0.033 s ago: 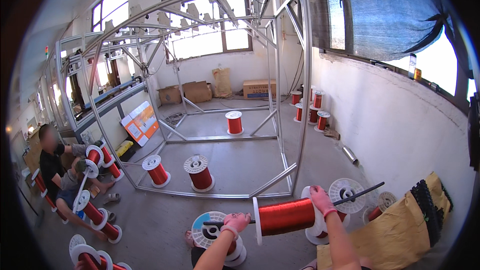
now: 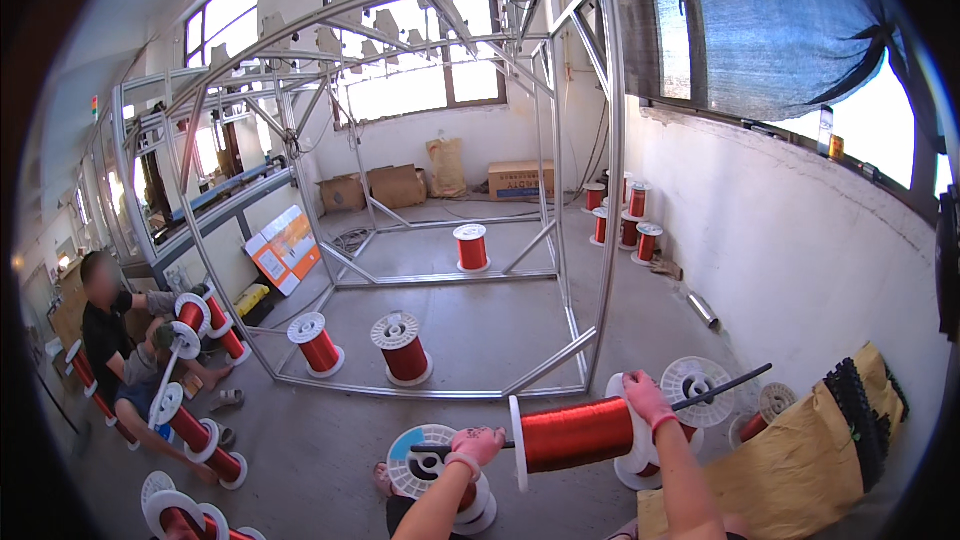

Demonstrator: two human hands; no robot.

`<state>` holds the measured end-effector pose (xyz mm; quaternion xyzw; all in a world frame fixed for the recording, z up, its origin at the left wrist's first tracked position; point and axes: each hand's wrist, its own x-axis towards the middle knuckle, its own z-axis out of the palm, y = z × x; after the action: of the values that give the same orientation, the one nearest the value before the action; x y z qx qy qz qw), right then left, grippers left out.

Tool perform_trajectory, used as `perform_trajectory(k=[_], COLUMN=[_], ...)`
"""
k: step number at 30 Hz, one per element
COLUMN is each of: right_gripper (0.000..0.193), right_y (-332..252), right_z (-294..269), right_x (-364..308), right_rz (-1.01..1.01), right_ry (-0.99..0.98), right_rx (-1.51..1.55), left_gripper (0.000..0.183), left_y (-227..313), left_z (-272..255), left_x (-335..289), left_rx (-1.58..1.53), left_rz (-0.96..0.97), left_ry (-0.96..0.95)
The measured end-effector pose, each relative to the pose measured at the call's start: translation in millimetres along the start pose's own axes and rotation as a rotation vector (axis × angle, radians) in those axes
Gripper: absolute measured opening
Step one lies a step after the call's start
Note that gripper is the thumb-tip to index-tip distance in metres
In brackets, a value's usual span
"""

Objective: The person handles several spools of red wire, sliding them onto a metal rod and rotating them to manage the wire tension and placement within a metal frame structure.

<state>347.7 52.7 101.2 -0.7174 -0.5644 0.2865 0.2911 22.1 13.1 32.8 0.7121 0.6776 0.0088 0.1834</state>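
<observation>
Nearest: pink-gloved left hand (image 2: 478, 446), its grip clamped around a dark rod (image 2: 722, 388) close to the rod's left end. Rod passes through a spool of red wire (image 2: 578, 434), held up off the floor, lying nearly level, right end a little higher. Pink-gloved right hand (image 2: 648, 398) at the spool's right flange; cannot tell whether its grip is closed on flange or rod. Rod juts out well past it.

Under the left hand, a standing spool (image 2: 408, 470) with a blue patch on its white top. Behind the right hand, another white-topped spool (image 2: 697, 387). To the right, yellow-brown sheeting (image 2: 770, 470) with a black ridged strip (image 2: 853, 405) along it.

Left side: a co-worker (image 2: 105, 340), dark top, sitting low, hands at a red spool (image 2: 190, 315) with a pale rod at it; more red spools around.

Mid-ground: a metal frame (image 2: 603, 140); two red spools (image 2: 405, 360) inside its near edge, one farther back. A metal cylinder (image 2: 703, 310) lies by the right wall, with clustered spools (image 2: 637, 202) beyond.

Far end: cardboard (image 2: 395, 186), an upright sack (image 2: 446, 168), a carton (image 2: 520, 180), bright windows above.
</observation>
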Motion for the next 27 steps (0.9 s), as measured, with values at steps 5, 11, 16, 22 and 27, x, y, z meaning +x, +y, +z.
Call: perform_trajectory(k=[5,11,16,22,27], right_gripper=[0.061,0.056,0.049,0.038,0.037], right_y=[-10,-5,9,100,177], right_z=[-4,11,16,76,132], right_x=[7,-14,-40,-102,-135], right_rz=[0.085,-0.005,-0.176,-0.318,-0.208], right_ry=[-0.016,0.164,0.253,0.55,0.401], right_rx=[-0.124,-0.049,0.155,0.12,0.127], left_gripper=[0.058,0.059,0.057,0.057,0.059], left_y=[-4,-8,-2,1,-2], left_z=[3,7,-2,-5,-6], left_x=[1,6,1,2,1], left_rx=[0.006,-0.025,-0.019,0.004,-0.005], left_rz=[0.027,0.089,0.049,-0.02,0.018], left_ry=[0.002,0.006,-0.012,-0.082,0.001])
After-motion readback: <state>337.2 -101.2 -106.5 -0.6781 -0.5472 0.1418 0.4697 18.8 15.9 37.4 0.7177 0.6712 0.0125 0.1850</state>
